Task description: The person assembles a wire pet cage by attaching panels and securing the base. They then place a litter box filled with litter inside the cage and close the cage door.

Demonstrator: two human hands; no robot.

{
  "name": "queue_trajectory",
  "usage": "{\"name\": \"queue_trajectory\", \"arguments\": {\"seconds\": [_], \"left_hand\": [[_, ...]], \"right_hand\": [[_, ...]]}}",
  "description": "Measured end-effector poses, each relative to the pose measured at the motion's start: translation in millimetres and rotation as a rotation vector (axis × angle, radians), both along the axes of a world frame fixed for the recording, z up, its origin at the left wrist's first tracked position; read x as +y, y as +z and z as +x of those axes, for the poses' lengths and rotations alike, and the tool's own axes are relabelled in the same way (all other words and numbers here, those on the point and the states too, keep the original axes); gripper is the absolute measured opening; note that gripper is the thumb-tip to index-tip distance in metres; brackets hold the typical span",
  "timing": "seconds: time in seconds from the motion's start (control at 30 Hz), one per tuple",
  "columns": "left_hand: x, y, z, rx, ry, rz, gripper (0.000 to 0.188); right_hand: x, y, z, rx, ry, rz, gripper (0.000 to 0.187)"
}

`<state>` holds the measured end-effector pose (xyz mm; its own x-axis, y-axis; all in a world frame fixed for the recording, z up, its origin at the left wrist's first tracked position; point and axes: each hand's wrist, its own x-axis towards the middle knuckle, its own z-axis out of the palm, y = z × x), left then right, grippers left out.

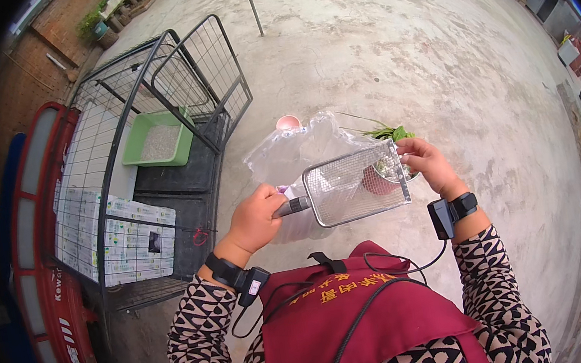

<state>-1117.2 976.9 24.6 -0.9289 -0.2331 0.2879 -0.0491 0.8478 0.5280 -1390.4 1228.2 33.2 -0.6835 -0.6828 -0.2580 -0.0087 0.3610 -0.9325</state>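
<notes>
My left hand (255, 220) is closed round the grey handle of a wire-mesh litter scoop (346, 188), held level above the ground. My right hand (433, 164) pinches the scoop's far rim at its upper right corner. Behind and below the scoop lies a crumpled clear plastic bag (280, 152). A pink bowl (288, 122) stands just beyond the bag. Part of a potted plant (387, 132) with green leaves shows past the scoop, its reddish pot partly hidden behind the mesh.
To the left stands a black wire cage (153, 78) with its door swung out. Inside are a green litter tray (181, 148) holding pale litter and a white patterned carton (120, 239). A thin pole (251, 5) rises from the concrete floor (333, 53) ahead.
</notes>
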Motion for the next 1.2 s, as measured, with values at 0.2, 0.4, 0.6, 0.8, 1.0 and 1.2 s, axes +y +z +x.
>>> {"name": "queue_trajectory", "arguments": {"seconds": [0.2,0.4,0.6,0.8,1.0,1.2], "left_hand": [[43.0,24.4,-117.0,-0.066,-0.136,0.163,0.029],[60.6,-11.6,-206.0,0.013,-0.124,0.2,0.034],[34.4,-46.4,-260.2,-0.55,-0.041,1.447,0.046],[-6.9,-81.1,-297.8,-0.624,-0.141,2.141,0.049],[-5.2,-117.1,-308.6,-0.675,0.209,2.082,0.047],[10.9,-154.8,-294.3,-0.705,0.543,2.09,0.045]], "right_hand": [[28.8,-104.7,-20.8,0.105,0.229,-0.295,0.05],[52.2,-120.5,-68.1,-0.227,-0.187,-0.169,0.025],[88.1,-188.8,-124.6,-0.48,-0.649,0.079,0.032],[102.1,-257.6,-153.2,-0.572,-0.841,0.227,0.028],[94.8,-301.6,-193.4,-0.534,-0.78,0.312,0.032],[87.2,-380.7,-248.1,-0.503,-0.621,0.38,0.044]]}}
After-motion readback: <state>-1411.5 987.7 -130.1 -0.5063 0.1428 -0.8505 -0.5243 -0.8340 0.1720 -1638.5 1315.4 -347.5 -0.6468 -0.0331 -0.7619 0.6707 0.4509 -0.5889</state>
